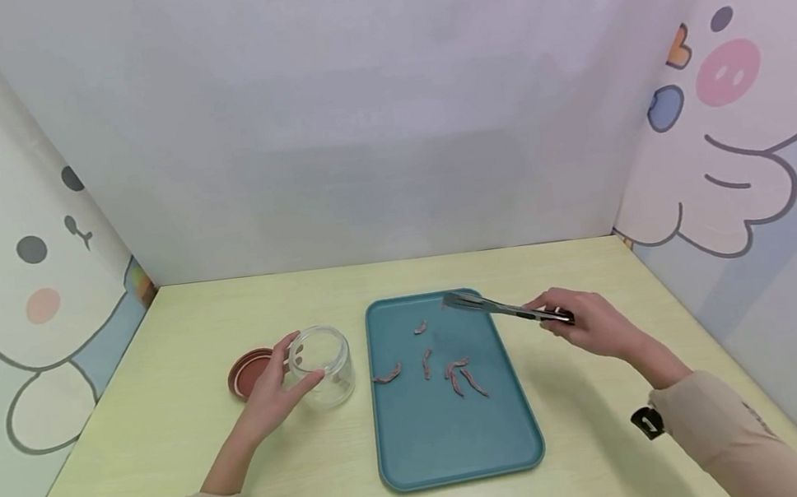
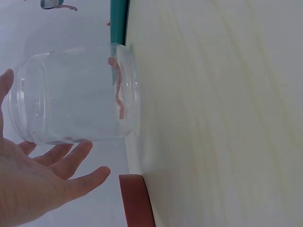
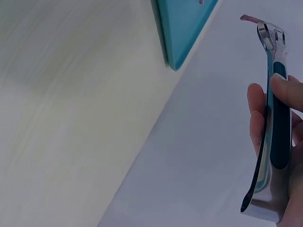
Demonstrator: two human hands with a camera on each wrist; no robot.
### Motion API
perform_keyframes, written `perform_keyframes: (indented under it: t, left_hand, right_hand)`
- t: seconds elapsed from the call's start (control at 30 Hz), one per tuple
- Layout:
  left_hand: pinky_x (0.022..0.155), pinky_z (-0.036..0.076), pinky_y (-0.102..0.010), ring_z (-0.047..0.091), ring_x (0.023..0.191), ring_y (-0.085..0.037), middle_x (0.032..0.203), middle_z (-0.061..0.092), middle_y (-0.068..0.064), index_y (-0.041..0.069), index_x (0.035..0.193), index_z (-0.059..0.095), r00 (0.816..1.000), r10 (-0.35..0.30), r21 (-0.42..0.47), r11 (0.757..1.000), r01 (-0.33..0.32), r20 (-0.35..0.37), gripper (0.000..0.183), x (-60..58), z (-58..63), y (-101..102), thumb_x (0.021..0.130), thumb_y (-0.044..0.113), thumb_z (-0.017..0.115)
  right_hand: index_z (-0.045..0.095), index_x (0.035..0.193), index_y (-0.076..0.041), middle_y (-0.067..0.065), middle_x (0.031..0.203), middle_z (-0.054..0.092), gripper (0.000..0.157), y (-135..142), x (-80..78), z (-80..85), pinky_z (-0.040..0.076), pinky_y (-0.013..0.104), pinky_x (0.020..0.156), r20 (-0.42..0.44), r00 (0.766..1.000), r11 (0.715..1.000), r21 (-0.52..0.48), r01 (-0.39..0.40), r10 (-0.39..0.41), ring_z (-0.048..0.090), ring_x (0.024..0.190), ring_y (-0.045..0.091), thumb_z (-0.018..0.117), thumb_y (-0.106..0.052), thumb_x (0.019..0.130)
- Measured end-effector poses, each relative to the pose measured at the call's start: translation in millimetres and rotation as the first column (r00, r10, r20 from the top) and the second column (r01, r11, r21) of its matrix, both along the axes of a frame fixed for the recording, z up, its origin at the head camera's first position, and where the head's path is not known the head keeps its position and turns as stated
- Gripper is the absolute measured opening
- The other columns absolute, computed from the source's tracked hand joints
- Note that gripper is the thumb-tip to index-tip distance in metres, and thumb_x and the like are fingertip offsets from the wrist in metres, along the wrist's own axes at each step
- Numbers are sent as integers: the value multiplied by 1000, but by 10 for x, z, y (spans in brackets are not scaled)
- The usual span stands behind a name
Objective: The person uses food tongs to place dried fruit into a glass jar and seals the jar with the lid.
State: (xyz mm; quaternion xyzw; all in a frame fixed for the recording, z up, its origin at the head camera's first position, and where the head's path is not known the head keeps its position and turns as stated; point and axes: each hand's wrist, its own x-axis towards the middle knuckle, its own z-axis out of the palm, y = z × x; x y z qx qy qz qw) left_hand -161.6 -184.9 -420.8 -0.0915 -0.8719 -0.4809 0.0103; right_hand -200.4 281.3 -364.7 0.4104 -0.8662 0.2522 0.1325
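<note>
My left hand (image 1: 274, 392) holds a clear glass jar (image 1: 332, 379) near its rim, thumb on one side and fingers on the other. The jar is upright and lidless. A thin pinkish-brown strip (image 2: 118, 87) lies at its bottom in the left wrist view. My right hand (image 1: 590, 320) squeezes metal tongs with dark grips (image 1: 506, 307), raised over the tray's far right corner. In the right wrist view the tips of the tongs pinch another pinkish-brown strip (image 3: 250, 19). Several similar strips (image 1: 456, 370) are scattered on the blue tray (image 1: 460, 448).
A round reddish-brown lid (image 1: 241, 375) lies on the pale wooden table (image 1: 309, 491), just left of the jar and partly behind my left hand. The tray stands right of the jar. Cartoon-printed cloth walls (image 1: 719, 184) enclose the table at the sides, with a plain one behind.
</note>
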Motion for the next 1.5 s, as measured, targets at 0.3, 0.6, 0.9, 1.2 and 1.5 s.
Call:
perform_keyframes:
  t: [0.3, 0.6, 0.9, 1.2, 1.5]
  left_hand:
    - [86, 33, -57, 34, 114, -46, 132, 31, -23, 12, 138, 21, 1000, 0, 1, 1000, 0, 1, 73, -1, 1, 0, 82, 37, 61]
    - [86, 33, -57, 34, 114, -45, 132, 32, -23, 11, 138, 20, 1000, -5, 8, 1000, 5, 2, 73, 1, 3, -2, 82, 36, 61]
    - [87, 32, -57, 33, 115, -45, 132, 31, -22, 11, 137, 21, 1000, -3, 11, 1000, 3, 1, 73, -4, 4, -1, 81, 36, 62]
    - [86, 33, -57, 33, 115, -45, 133, 30, -22, 12, 138, 20, 1000, -6, 11, 1000, 6, 9, 74, -5, 13, -1, 82, 38, 61]
    - [86, 33, -57, 33, 115, -45, 133, 31, -22, 11, 137, 21, 1000, -1, 13, 1000, 1, 13, 74, -3, 12, 0, 81, 37, 62]
  right_hand:
    - [60, 107, -13, -9, 74, 52, 36, -218, 20, 116, 35, 18, 44, 14, 999, 998, -49, -41, 42, 39, 48, 0, 64, 4, 76]
    - [60, 108, -11, -10, 76, 50, 36, -432, 3, 169, 34, 18, 45, -41, 993, 992, -65, -112, 110, 37, 51, 0, 65, 4, 75]
    - [60, 109, -10, -4, 84, 55, 33, -680, 10, 195, 35, 18, 49, -38, 984, 982, -70, -178, 175, 38, 56, 0, 62, 2, 78]
    - [59, 109, -11, -3, 97, 57, 33, -953, 27, 147, 41, 19, 54, -22, 977, 972, -94, -214, 212, 47, 64, 1, 62, 1, 79]
    - [60, 108, -10, -2, 91, 58, 32, -1173, 42, 58, 41, 20, 53, -37, 970, 960, -140, -244, 241, 48, 64, 5, 62, 4, 78]
